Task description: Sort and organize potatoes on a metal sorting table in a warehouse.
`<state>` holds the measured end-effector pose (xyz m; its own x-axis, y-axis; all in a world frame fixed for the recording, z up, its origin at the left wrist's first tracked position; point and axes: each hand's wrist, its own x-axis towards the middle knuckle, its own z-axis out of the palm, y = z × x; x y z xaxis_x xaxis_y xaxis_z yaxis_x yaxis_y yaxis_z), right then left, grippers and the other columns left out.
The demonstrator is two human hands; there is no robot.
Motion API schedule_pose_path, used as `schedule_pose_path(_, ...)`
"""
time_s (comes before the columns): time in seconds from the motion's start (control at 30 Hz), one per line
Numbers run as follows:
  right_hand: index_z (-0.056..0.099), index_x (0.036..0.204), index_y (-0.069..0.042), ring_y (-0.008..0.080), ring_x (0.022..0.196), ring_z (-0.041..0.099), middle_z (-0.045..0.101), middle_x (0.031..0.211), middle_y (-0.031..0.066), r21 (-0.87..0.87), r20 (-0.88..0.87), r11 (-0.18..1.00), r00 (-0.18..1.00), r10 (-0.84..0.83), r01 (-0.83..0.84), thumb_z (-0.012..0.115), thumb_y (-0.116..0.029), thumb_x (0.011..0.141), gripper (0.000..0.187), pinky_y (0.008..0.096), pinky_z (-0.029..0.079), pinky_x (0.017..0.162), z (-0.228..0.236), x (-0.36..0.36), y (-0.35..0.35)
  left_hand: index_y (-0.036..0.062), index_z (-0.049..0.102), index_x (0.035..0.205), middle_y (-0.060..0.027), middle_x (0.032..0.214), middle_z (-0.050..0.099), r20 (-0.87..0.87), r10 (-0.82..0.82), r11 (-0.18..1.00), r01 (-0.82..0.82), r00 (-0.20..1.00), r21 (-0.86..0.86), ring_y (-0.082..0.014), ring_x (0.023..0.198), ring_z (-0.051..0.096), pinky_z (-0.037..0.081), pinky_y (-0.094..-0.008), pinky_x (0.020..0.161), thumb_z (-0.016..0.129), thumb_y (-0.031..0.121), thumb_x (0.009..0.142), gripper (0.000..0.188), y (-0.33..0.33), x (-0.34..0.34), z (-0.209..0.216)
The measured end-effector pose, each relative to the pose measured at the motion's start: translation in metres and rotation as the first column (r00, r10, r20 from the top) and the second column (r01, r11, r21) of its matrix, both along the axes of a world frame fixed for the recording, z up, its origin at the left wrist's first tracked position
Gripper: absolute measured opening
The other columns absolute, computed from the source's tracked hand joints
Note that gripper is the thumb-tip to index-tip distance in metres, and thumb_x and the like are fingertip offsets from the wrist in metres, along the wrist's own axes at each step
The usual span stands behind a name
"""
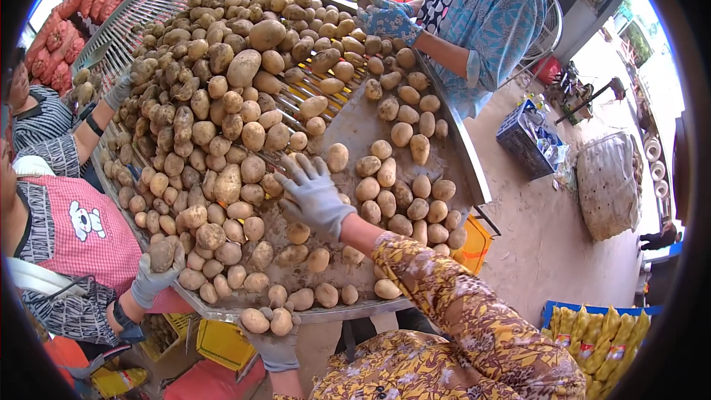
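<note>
A long metal sorting table, heaped with brown potatoes, was seen from above. The wearer's right hand, in a grey work glove on a sleeve of yellow patterned cloth, was stretched out over the table with its fingers spread apart, nothing gripped, resting on or just above the bare metal among loose potatoes. The wearer's left hand, also gloved, was held at the table's near edge, cupped under two potatoes that lay side by side against the rim. At the left, another person in a pink checked apron held a single potato in a gloved hand. Across the table, a person in a blue patterned shirt reached in with a gloved hand. Yellow crates were seen below the table.
</note>
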<state>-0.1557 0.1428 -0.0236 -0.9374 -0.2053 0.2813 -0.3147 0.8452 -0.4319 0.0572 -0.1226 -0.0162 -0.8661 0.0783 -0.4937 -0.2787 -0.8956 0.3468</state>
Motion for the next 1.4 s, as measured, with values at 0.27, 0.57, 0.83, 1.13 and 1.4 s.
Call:
schedule_pose_path(0.27, 0.068, 0.127, -0.008, 0.0338, 0.134, 0.053, 0.062, 0.139, 0.0120, -0.040, 0.175, 0.988, 0.972, 0.154, -0.150, 0.060, -0.031, 0.101, 0.036, 0.0551, 0.036, 0.118, -0.002, 0.099, 0.023, 0.0016, 0.071, 0.104, -0.0179, 0.124, 0.070, -0.010, -0.022, 0.998, 0.022, 1.000, 0.063, -0.0453, 0.114, 0.067, 0.059, -0.0606, 0.081, 0.048, 0.073, 0.100, 0.075, -0.005, 0.002, -0.005)
schedule_pose_path(0.57, 0.053, 0.149, -0.013, 0.0462, 0.146, 0.040, 0.050, 0.154, 0.0177, -0.059, 0.123, 0.968, 0.964, -0.234, 0.243, 0.075, -0.048, 0.089, 0.073, 0.0582, 0.037, 0.117, 0.008, -0.015, 0.083, 0.0063, 0.066, 0.112, -0.0109, 0.119, 0.069, -0.120, -0.116, 0.991, 0.106, 0.986, -0.080, -0.0454, 0.112, 0.065, 0.058, -0.0646, 0.079, 0.046, 0.074, 0.100, 0.072, -0.014, 0.006, -0.031)
schedule_pose_path(0.83, 0.071, 0.128, -0.012, 0.0434, 0.153, 0.028, 0.047, 0.156, 0.0148, 0.263, 0.318, 0.897, 0.909, 0.268, -0.356, 0.083, -0.054, 0.076, 0.068, 0.0627, 0.039, 0.114, 0.022, 0.025, 0.078, 0.0055, 0.066, 0.111, -0.0157, 0.118, 0.069, -0.026, -0.052, 0.998, 0.051, 0.998, -0.035, -0.0410, 0.108, 0.068, 0.061, -0.0580, 0.078, 0.044, 0.074, 0.101, 0.073, -0.001, 0.000, -0.008)
schedule_pose_path(1.13, 0.077, 0.110, -0.010, 0.0436, 0.149, 0.031, 0.045, 0.154, 0.0145, 0.223, 0.487, 0.773, 0.755, 0.440, -0.594, 0.085, -0.038, 0.071, 0.049, 0.0574, 0.046, 0.109, 0.031, 0.038, 0.086, 0.0049, 0.066, 0.109, -0.0122, 0.117, 0.068, -0.069, -0.125, 0.992, 0.125, 0.990, 0.007, -0.0369, 0.111, 0.066, 0.058, -0.0534, 0.088, 0.051, 0.077, 0.096, 0.074, -0.008, 0.000, -0.006)
schedule_pose_path(1.4, 0.076, 0.105, -0.007, 0.0395, 0.145, 0.037, 0.050, 0.148, 0.0107, 0.144, 0.456, 0.695, 0.671, 0.585, -0.705, 0.085, -0.034, 0.071, 0.044, 0.0543, 0.048, 0.104, 0.032, 0.021, 0.101, 0.0052, 0.067, 0.100, -0.0137, 0.121, 0.067, -0.043, -0.111, 0.994, 0.111, 0.993, -0.003, -0.0351, 0.109, 0.069, 0.060, -0.0517, 0.087, 0.050, 0.078, 0.096, 0.074, -0.005, 0.000, -0.008)
